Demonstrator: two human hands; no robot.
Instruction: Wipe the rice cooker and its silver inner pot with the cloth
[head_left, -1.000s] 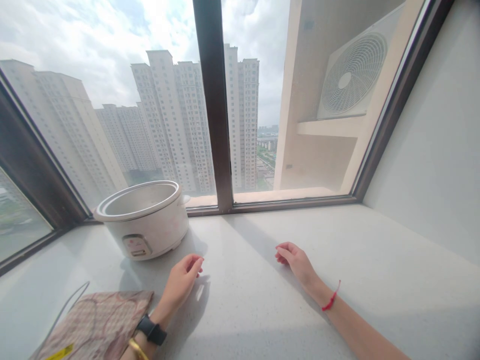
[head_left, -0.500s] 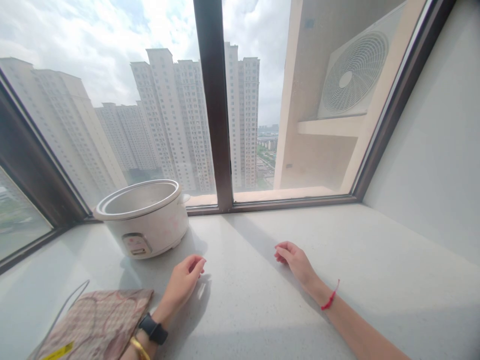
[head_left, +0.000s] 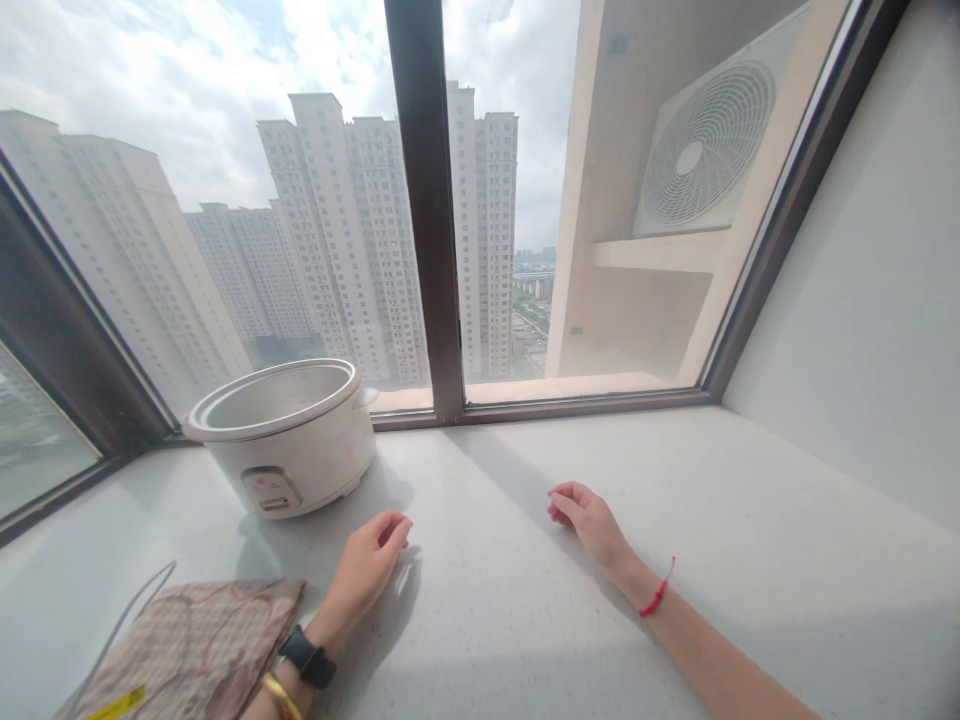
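Observation:
My left hand rests on the white sill with its fingers curled in loosely and the thumb over them; I see nothing in it. A dark watch and a gold bangle are on that wrist. Just behind this hand stands a white rice cooker, lidless, with a small panel on its front. My right hand lies apart on the bare sill to the right, fingers likewise curled and holding nothing visible. It wears a red string bracelet.
By my left forearm lies a checked cloth-like piece with a yellow strip and a grey cord. The white sill runs up to a dark-framed window. A white wall bounds the right side. Outside are tall buildings and a fan unit.

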